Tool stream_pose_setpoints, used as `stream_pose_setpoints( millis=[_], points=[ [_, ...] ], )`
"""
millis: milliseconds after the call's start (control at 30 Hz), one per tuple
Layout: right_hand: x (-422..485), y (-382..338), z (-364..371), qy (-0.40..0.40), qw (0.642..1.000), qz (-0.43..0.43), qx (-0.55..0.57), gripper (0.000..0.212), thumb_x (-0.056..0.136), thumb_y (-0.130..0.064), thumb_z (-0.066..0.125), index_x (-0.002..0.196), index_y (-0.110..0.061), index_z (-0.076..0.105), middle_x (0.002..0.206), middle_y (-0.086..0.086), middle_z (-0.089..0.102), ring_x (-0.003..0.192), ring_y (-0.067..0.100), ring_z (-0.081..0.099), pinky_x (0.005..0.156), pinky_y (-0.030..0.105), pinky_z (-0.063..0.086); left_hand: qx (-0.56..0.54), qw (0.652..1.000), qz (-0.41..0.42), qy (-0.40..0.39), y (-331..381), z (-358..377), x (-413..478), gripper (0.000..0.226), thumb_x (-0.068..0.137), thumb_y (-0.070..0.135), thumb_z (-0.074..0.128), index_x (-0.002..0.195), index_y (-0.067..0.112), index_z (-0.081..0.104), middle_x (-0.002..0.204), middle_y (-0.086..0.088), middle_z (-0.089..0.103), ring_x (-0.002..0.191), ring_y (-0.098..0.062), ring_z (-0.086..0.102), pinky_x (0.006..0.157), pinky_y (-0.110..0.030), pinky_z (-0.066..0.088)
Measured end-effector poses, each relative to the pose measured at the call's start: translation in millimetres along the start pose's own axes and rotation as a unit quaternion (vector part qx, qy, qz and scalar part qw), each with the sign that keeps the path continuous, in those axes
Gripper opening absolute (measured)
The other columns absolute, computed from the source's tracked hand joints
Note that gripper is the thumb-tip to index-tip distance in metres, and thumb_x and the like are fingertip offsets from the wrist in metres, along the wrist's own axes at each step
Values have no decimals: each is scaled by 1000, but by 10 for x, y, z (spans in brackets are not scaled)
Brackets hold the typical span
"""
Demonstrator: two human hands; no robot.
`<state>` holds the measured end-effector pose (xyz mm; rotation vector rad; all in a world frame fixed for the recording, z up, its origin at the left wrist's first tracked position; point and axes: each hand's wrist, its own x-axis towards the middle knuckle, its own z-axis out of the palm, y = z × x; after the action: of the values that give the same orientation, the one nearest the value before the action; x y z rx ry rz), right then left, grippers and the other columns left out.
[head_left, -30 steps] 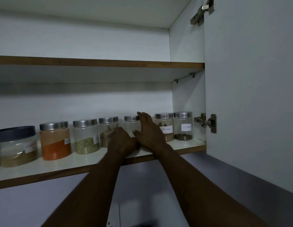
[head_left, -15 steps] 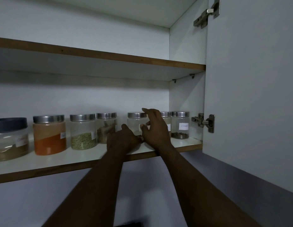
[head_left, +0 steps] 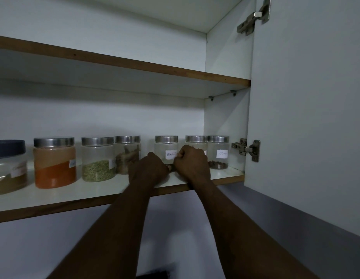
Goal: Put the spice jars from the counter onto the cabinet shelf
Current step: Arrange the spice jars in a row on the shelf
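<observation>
Head view: the black pepper jar (head_left: 166, 147) stands upright on the lower cabinet shelf (head_left: 90, 191), toward its right end, set back from the front edge. The left hand (head_left: 149, 170) and right hand (head_left: 192, 164) flank its base with fingers curled; whether either grips it cannot be told. The cloves jar (head_left: 218, 152) stands at the shelf's right edge.

Both bare forearms reach up and forward, and the left hand (head_left: 149, 168) and the right hand (head_left: 192, 163) are very near each other, fingers curled, backs toward the camera, the fingertips hidden.
</observation>
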<state>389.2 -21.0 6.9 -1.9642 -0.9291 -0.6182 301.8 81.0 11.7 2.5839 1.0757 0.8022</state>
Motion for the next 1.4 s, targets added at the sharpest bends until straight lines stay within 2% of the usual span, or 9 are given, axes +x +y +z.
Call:
stream_pose_setpoints(
  millis=[133,267,433,667,867,1033,1133,1267,1400],
  points=[
    [-30,13,-13,-16,1000,5,-24,19,78,-22,65,88,-7,69,88,10,70,88,24,62,67,28,38,1,1000,-1,-4,21,6,-1,78,87,61,64,137,7,40,135,-12,60,121,-31,60,88,-36,44],
    [-75,55,-47,-24,999,7,-46,22,81,-26,68,93,-7,70,90,10,72,86,24,67,70,30,50,-2,1000,6,0,27,8,-23,78,90,61,61,141,7,37,137,-15,59,124,-33,58,95,-39,45],
    [-128,221,-164,-23,997,29,-72,8,83,-19,69,87,-13,70,86,4,71,86,22,67,69,26,45,4,1000,6,-6,18,24,-16,70,92,55,60,140,9,38,134,-15,61,122,-34,59,100,-42,46],
    [-182,229,-199,-31,996,26,-74,13,87,-30,74,86,-18,78,84,1,76,84,17,70,80,30,57,28,999,19,-6,22,36,2,56,96,50,55,134,11,44,131,-12,63,119,-32,60,98,-42,45],
    [-206,228,-196,-44,998,33,-39,23,85,-35,78,105,-25,80,102,-3,78,96,13,70,92,29,54,52,998,41,-6,14,74,37,53,96,47,54,135,12,45,128,-11,64,115,-30,62,92,-39,47],
    [-203,226,-189,-42,997,38,-45,18,84,-35,78,97,-22,79,95,-2,77,93,14,70,89,30,55,59,997,49,-6,18,92,53,50,96,45,52,135,14,46,127,-10,65,114,-29,62,89,-39,45],
    [-213,219,-175,-25,997,33,-69,15,85,-32,75,90,-18,79,88,1,77,87,17,71,80,27,55,68,996,55,-14,22,105,56,50,98,46,50,136,14,45,129,-10,64,115,-30,61,91,-39,47],
    [-219,204,-174,-7,996,37,-76,17,85,-29,71,90,-15,79,87,3,76,86,19,71,76,26,54,75,995,65,-9,33,111,70,51,100,45,46,140,14,44,130,-11,64,116,-30,61,89,-39,45],
    [-218,205,-183,-7,996,33,-78,18,84,-29,72,87,-13,79,84,5,76,83,20,70,74,26,54,93,993,67,-14,34,106,70,59,100,49,45,147,15,39,137,-11,61,122,-31,59,96,-40,44]
  ],
)
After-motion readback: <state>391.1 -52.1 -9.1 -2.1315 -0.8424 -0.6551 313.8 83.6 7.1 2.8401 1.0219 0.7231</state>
